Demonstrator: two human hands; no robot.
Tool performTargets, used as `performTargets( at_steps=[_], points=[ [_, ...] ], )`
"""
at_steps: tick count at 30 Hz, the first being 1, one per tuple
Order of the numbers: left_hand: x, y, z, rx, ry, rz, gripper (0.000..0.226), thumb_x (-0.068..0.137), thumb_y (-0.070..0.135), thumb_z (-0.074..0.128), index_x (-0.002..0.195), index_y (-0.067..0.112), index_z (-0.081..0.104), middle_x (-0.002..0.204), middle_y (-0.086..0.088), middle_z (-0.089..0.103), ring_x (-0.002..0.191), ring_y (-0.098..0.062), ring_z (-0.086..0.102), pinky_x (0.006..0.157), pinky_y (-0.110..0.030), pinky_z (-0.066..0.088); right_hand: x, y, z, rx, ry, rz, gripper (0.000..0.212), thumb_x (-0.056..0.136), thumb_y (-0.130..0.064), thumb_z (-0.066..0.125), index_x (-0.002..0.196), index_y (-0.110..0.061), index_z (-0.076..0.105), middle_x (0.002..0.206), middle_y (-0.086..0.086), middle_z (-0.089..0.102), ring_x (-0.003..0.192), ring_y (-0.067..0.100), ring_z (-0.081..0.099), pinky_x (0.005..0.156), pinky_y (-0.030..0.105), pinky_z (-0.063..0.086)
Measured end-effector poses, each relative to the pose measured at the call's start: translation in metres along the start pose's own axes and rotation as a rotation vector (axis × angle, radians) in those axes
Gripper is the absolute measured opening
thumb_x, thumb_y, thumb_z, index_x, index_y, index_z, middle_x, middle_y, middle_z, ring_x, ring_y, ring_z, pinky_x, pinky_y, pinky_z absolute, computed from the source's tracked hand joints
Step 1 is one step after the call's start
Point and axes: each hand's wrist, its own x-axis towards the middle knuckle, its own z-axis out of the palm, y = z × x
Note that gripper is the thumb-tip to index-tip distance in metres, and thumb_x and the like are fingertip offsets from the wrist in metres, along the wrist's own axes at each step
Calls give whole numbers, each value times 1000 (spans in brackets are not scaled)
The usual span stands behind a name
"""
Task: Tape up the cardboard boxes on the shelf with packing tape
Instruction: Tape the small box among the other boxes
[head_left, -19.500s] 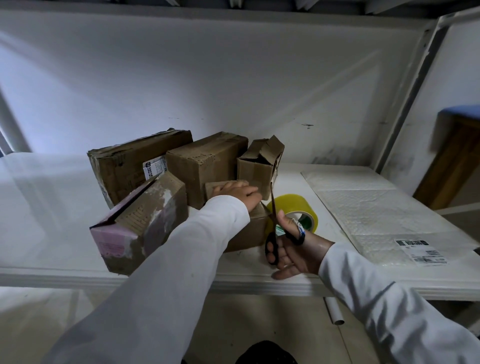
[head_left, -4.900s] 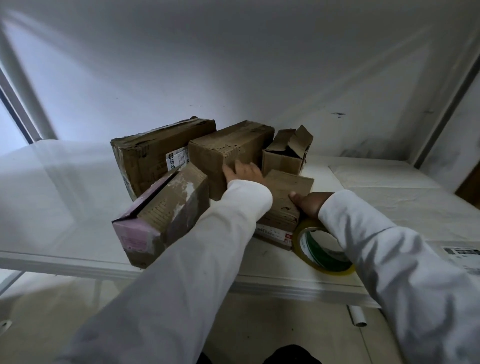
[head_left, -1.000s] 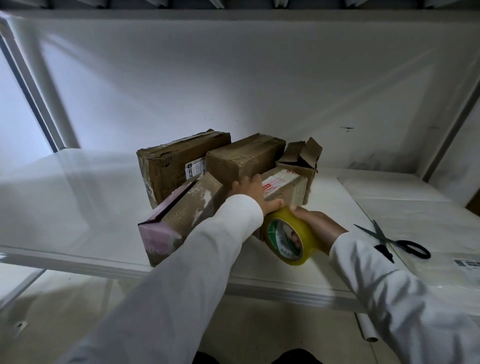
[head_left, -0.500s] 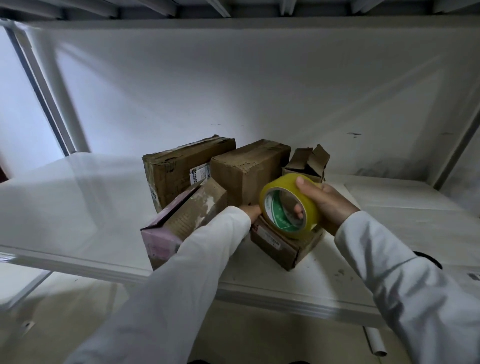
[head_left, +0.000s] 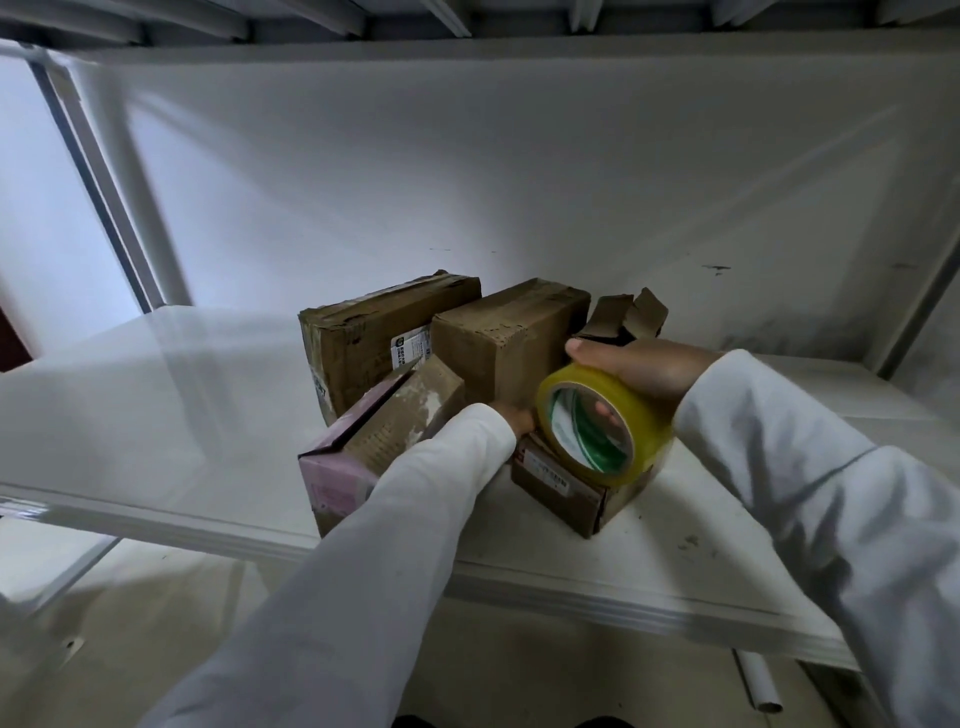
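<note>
A small brown box (head_left: 563, 486) with a printed label lies near the front of the white shelf (head_left: 649, 582). My right hand (head_left: 641, 369) grips the yellow tape roll (head_left: 602, 423) just above that box, fingers through its core. My left hand (head_left: 517, 415) is mostly hidden behind its sleeve and the roll, at the small box's left end; its grip cannot be made out. Behind stand a long taped box (head_left: 363, 343), a taller brown box (head_left: 498, 338) and a little open-flapped box (head_left: 626, 317). A pink-ended box (head_left: 374, 452) leans at the left.
The shelf's back wall (head_left: 467, 182) rises close behind the boxes, and an upper shelf (head_left: 467, 31) hangs overhead. A white upright post (head_left: 140, 208) stands at the left. A white tube (head_left: 758, 686) lies on the floor below the shelf edge.
The small box has been turned over and set down on the shelf. My right hand has lifted the tape roll from beside the box to just above it.
</note>
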Motion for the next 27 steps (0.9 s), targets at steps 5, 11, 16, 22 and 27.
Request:
performTargets(
  at_steps=[5, 11, 16, 22, 27],
  points=[
    [7, -5, -3, 77, -1, -6, 80, 84, 69, 45, 140, 12, 42, 136, -12, 52, 120, -32, 51, 107, -42, 39, -14, 24, -20, -95, -86, 155, 46, 84, -58, 53, 86, -13, 64, 57, 2, 65, 66, 22, 61, 69, 32, 50],
    [-1, -1, -7, 162, -25, -12, 77, 87, 67, 41, 138, 9, 44, 131, -14, 55, 119, -31, 52, 109, -42, 36, -14, 56, -13, -46, -93, 266, 47, 79, -55, 62, 93, -11, 65, 69, 8, 64, 69, 22, 61, 76, 33, 52],
    [-18, 9, -7, 332, -10, -26, 69, 96, 60, 28, 141, 9, 41, 139, -13, 48, 128, -31, 43, 111, -39, 28, -18, 66, -12, 82, -94, 299, 43, 85, -50, 59, 85, -7, 64, 51, 5, 61, 41, 14, 56, 45, 20, 46],
    [-43, 22, 15, 750, 155, 226, 47, 97, 30, 48, 140, 16, 34, 130, -10, 52, 114, -30, 54, 95, -41, 43, -15, 72, -5, 14, -136, 313, 50, 82, -55, 59, 101, -8, 60, 64, 8, 65, 63, 21, 63, 70, 32, 53],
    [-50, 24, 27, 692, 138, 234, 73, 95, 54, 42, 150, 18, 9, 143, -15, 40, 125, -36, 46, 98, -45, 41, -17, 77, 4, 32, -157, 279, 42, 89, -50, 52, 108, -13, 49, 80, 7, 59, 76, 20, 58, 78, 31, 48]
  ],
)
